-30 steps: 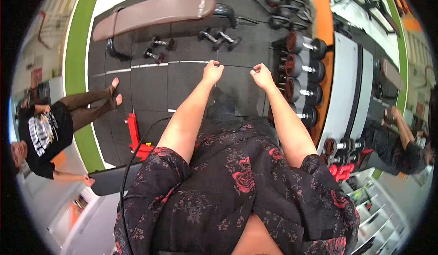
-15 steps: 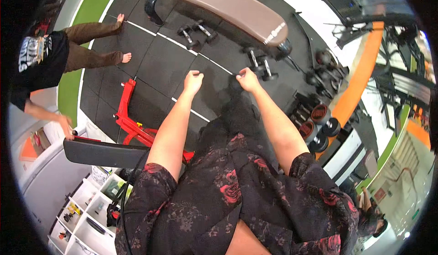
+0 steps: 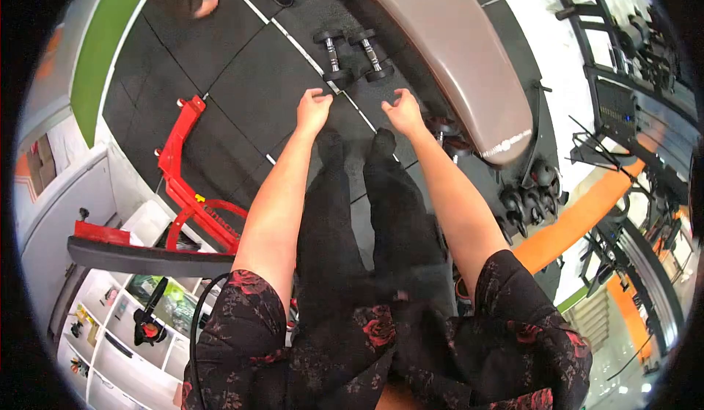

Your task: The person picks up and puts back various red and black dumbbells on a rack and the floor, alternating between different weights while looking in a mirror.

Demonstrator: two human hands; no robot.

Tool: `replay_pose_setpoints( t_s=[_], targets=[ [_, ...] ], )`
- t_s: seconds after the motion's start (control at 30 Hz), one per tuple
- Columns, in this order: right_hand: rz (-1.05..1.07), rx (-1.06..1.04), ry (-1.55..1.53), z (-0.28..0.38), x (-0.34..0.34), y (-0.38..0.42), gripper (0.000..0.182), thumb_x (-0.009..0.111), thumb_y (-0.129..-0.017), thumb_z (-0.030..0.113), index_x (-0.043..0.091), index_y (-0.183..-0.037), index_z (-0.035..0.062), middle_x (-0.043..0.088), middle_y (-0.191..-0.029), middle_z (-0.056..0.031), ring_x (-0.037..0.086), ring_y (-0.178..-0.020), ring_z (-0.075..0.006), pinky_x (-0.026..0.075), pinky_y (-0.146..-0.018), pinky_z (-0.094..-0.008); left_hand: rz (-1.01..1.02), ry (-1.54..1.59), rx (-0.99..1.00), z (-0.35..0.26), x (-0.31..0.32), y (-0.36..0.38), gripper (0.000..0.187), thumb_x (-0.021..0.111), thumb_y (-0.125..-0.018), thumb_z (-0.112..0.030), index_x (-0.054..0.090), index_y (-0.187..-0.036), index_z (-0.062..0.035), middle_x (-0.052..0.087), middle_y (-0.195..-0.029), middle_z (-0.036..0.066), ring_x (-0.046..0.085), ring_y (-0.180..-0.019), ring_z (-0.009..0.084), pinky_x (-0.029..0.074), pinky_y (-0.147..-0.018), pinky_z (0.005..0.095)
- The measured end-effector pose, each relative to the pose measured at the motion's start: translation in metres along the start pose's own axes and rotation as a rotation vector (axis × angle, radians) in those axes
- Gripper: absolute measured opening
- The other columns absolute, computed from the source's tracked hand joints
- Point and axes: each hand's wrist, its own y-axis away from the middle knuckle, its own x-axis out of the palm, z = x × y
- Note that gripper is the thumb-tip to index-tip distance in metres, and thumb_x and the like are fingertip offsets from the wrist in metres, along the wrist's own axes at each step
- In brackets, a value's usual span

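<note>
My left hand [image 3: 314, 111] is held out in front of me with its fingers curled loosely and parted, holding nothing. Level with it, my right hand [image 3: 403, 111] has thumb and fingers apart and is likewise bare. Just beyond them on the black floor, two dumbbells lie side by side: a left dumbbell [image 3: 332, 54] and a right dumbbell [image 3: 372, 54], with dark heads and silvery handles. Neither hand appears to touch them. Past my right hand, more dumbbells [image 3: 444, 127] show partly beneath the brown padded bench [image 3: 469, 50].
A red metal frame [image 3: 172, 153] with a black pad [image 3: 147, 260] stands to my left, above white shelving [image 3: 121, 359]. Kettlebells [image 3: 517, 208] sit at the right by an orange strip [image 3: 579, 216]. Another person's bare foot [image 3: 207, 5] shows at the upper left.
My fingers have loosened from closed to parted. The view has turned, bringing the pair of dumbbells in front of my hands. The other person is now mostly out of view.
</note>
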Motion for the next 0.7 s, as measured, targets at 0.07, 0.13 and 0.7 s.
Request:
replay_pose_setpoints(
  t_s=[0.07,0.13,0.7],
  targets=[
    [-0.078,-0.054,-0.004,-0.006,0.027,-0.049,0.078,0.078,-0.073,0.032,0.043,-0.130,-0.0084,0.053,-0.125,-0.0300,0.052,-0.119,-0.0408,0.042,-0.102,-0.0429,-0.021,-0.039,0.020,0.005,0.012,-0.045,0.052,0.071,-0.081,-0.030,0.057,-0.121,-0.0001,0.070,-0.102,0.014,0.067,-0.091,0.0233,0.051,-0.079,0.0339],
    [-0.105,-0.069,0.016,-0.008,0.052,-0.096,0.081,0.079,-0.072,0.033,0.042,-0.131,-0.0093,0.052,-0.126,-0.0308,0.051,-0.119,-0.0417,0.042,-0.103,-0.0429,-0.071,-0.087,0.057,0.011,0.027,-0.087,0.061,0.074,-0.077,-0.034,0.056,-0.123,0.0006,0.069,-0.106,0.016,0.066,-0.100,0.0298,0.050,-0.088,0.0381],
    [-0.092,0.008,0.158,-0.103,0.188,-0.363,0.050,0.074,-0.079,0.031,0.053,-0.107,-0.0044,0.060,-0.113,-0.0291,0.059,-0.106,-0.0421,0.048,-0.091,-0.0461,0.173,0.139,-0.014,0.138,0.156,-0.329,0.027,0.074,-0.080,-0.020,0.057,-0.083,0.0012,0.066,-0.073,0.012,0.066,-0.061,0.0227,0.053,-0.058,0.0361]
  ],
)
